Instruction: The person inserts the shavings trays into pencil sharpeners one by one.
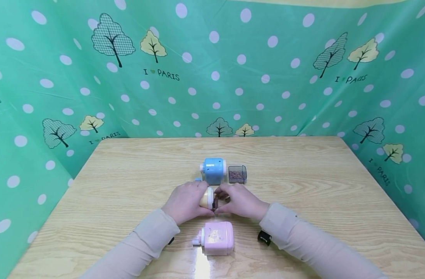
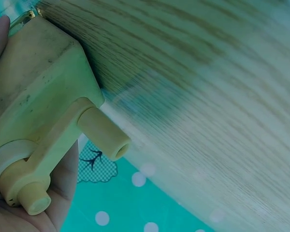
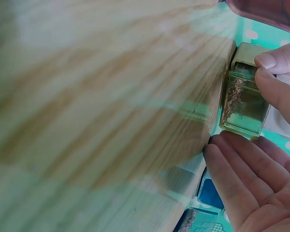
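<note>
My left hand grips a yellow crank pencil sharpener in the middle of the table. Its crank handle sticks out beside my palm in the left wrist view. At the sharpener's right end, my right hand holds a clear shavings drawer between thumb and fingers. Brown shavings lie along one side inside the drawer. A dark gap shows between drawer and body, so the drawer stands partly out. The left thumb presses on the sharpener's body close to the drawer.
Behind my hands stands a blue sharpener, with a separate clear drawer of shavings at its right. Nearer to me lies a pink sharpener, its crank pointing left. A green dotted curtain surrounds the wooden table.
</note>
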`<control>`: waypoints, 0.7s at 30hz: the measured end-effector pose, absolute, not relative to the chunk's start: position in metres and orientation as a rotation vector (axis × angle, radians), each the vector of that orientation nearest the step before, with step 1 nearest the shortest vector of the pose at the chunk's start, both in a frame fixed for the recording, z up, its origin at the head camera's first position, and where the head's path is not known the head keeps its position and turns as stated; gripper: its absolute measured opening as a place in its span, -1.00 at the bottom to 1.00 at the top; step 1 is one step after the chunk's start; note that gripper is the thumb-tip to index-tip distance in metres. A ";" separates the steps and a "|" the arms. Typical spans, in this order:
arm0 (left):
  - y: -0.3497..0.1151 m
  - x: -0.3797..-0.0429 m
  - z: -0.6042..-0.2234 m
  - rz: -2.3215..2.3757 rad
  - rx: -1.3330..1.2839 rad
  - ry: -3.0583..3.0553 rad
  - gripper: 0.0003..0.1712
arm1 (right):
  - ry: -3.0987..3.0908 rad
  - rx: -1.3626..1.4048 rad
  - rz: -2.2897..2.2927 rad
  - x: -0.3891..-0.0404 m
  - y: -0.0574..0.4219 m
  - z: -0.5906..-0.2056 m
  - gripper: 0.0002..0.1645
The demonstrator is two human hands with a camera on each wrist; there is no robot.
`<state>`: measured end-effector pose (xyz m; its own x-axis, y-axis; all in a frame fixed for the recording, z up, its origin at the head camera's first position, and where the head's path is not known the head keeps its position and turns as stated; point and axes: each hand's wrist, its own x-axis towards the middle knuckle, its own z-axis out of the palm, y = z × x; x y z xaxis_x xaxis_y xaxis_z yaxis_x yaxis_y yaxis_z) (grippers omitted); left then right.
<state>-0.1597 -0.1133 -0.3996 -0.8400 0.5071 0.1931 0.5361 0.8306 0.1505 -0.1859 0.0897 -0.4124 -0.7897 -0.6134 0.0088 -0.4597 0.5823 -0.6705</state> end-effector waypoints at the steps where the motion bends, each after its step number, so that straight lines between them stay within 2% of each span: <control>1: -0.113 -0.160 -0.400 -0.303 -0.821 -2.867 -0.29 | 2.589 -0.891 -1.001 -0.186 0.089 -0.412 -0.34; 21: -0.115 -0.160 -0.400 -0.320 -0.840 -2.857 -0.27 | 2.581 -0.887 -1.022 -0.187 0.085 -0.412 -0.33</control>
